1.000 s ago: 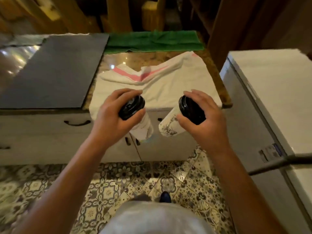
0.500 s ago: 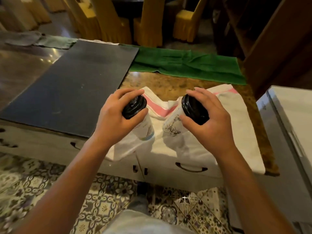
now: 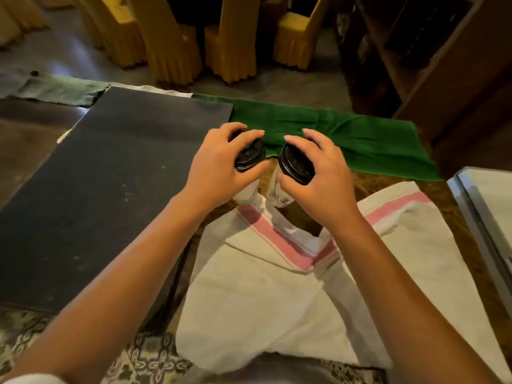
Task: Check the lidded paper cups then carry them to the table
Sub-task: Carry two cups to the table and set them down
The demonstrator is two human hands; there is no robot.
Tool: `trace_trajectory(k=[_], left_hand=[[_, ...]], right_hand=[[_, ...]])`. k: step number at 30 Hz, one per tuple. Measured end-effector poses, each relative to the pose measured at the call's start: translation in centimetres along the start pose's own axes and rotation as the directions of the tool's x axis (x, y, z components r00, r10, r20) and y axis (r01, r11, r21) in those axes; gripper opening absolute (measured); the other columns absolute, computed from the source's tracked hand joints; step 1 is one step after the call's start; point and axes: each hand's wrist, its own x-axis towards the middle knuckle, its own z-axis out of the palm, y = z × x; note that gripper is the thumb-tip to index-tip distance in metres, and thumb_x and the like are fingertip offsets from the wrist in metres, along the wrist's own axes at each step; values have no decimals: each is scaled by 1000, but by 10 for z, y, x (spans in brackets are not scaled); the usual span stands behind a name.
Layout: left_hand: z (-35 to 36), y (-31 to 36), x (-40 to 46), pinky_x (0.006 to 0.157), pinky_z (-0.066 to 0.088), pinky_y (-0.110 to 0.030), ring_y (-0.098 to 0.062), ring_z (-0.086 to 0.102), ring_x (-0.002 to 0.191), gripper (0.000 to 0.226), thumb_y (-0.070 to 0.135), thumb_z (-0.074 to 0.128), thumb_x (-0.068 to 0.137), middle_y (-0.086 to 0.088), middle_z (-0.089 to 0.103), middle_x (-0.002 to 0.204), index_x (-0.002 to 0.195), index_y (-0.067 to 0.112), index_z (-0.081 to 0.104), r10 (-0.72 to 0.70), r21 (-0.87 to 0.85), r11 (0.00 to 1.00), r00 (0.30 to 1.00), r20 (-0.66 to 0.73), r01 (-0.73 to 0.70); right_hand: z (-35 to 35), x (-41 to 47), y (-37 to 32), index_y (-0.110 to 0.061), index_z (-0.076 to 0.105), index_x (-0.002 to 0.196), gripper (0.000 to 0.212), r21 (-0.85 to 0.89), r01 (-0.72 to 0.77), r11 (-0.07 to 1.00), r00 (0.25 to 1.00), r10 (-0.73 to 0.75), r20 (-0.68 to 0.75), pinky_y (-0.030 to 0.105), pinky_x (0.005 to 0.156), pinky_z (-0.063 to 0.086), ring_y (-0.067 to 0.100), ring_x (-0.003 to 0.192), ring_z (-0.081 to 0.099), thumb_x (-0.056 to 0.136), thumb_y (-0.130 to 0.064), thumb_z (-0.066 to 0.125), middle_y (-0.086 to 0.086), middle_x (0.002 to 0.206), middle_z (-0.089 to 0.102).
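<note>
Cups now over the counter, left hand [image 3: 219, 164] gripping left cup [image 3: 245, 189], right hand [image 3: 315, 170] gripping right cup [image 3: 278, 194]

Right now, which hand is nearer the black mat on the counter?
Left. The left hand, gripping its cup's lid, hovers beside the black mat at its right edge. The right hand, gripping the other cup's lid, sits farther right, toward the green cloth.

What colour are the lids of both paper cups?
Black, on both lids; head view shows it.
</note>
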Motion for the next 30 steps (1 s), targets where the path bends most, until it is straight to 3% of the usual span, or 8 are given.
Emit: trace_trajectory(k=[12, 17, 25, 30], left_hand=[[25, -42, 43, 101, 52, -48, -33, 51, 126, 62, 51, 73, 90, -12, 56, 141, 144, 23, 59, -19, 44, 999, 996, 87, 16], [22, -44, 46, 101, 52, -50, -32, 49, 130, 68, 60, 65, 89, -9, 53, 145, 147, 26, 54, -5, 70, 998, 990, 140, -5], [7, -42, 42, 115, 37, -51, -30, 35, 148, 71, 59, 52, 91, -10, 43, 158, 154, 27, 45, 23, 60, 998, 976, 218, -36], [-2, -34, 42, 123, 28, -54, -31, 27, 154, 62, 48, 54, 99, -10, 37, 163, 156, 25, 43, 29, 42, 998, 983, 179, -38]], right_hand=[[52, 52, 14, -31, 56, 147, 60, -129, -38, 991, 997, 47, 65, 40, 108, 44, 27, 143, 42, 91, -40, 74, 4, 159, 46], [56, 53, 16, -31, 54, 149, 61, -140, -52, 989, 996, 62, 65, 38, 110, 40, 26, 145, 39, 92, -42, 72, 4, 160, 44], [53, 52, 10, -35, 44, 156, 71, -201, -45, 979, 988, 73, 134, 54, 117, 40, 31, 153, 28, 91, -42, 72, 6, 169, 32], [40, 47, 0, -32, 36, 159, 78, -215, -67, 974, 985, 98, 140, 54, 121, 34, 30, 157, 22, 91, -44, 71, 6, 172, 24]])
